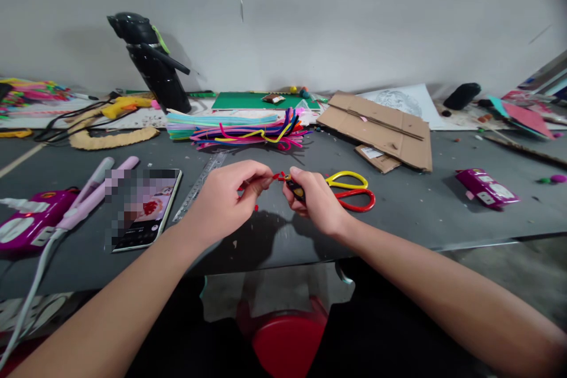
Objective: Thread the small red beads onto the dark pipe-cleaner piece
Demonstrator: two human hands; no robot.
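Note:
My left hand [237, 192] pinches a small red piece [278, 176] over the middle of the dark table. Facing it, my right hand [312, 196] is closed around a small black tool with yellow markings [296, 189], whose tip is at the red piece. Just beyond my right hand lie scissors with one yellow and one red handle loop [357, 201]. A tiny red bit [256, 208] rests below my left fingers. Behind my hands is a bundle of coloured pipe cleaners [248, 134].
A phone [153, 209], a clear ruler [199, 186], a pink hair iron [95, 192] and a purple power strip [33, 221] lie left. Cardboard [381, 130] and another purple block [487, 188] are right. A black flask [155, 65] stands behind.

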